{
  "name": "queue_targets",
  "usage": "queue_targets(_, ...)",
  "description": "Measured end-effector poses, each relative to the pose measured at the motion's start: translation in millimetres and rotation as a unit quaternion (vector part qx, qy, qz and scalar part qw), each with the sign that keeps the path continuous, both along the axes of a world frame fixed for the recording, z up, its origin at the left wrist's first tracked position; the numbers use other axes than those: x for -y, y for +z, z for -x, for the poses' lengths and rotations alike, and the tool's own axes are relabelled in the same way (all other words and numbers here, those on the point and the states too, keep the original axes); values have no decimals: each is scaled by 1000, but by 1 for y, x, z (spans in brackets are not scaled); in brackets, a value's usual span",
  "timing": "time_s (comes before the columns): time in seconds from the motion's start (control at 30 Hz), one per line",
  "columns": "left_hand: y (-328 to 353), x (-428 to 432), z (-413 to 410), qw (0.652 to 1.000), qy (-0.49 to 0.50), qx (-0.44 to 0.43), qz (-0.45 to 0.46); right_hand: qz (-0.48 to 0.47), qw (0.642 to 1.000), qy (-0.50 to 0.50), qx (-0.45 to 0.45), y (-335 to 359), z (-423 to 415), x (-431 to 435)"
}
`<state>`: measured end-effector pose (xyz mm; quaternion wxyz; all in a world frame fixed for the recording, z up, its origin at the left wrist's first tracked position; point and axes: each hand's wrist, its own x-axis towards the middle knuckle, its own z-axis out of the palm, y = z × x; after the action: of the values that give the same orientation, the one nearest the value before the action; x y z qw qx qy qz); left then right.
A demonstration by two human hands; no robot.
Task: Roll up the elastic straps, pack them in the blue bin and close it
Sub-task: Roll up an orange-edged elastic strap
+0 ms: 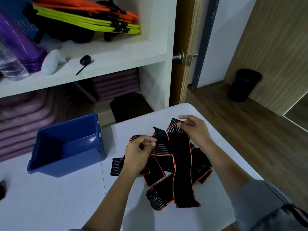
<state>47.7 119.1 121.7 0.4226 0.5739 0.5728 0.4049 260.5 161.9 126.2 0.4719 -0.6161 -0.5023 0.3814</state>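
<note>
Your tabletop [50,205] carries the open blue bin [80,157] on its left side, and near it to the right lies a tangled heap of black, orange-edged straps [181,180]. Your left hand [138,153] pinches one strap end on the heap. Your right hand [195,129] grips another end raised at its far side.

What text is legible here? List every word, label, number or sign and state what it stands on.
On the blue item behind the purple cones on the shelf: two lines of white lettering, blurred and partly hidden, not readable.
On the elastic straps: only grey stripes, no text.
On the blue bin: no label visible.
Nothing else shows readable text.
</note>
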Motion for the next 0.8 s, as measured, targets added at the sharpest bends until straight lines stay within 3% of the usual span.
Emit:
queue_targets(0.37, 112, 10, 12, 984, -19, -8, -179, -138, 987, 16, 79, 113, 24, 24)
queue_targets(0.8, 163, 24, 70, 976, -13, -11, -218, -123, 990, 33, -57, 159, 113, 52)
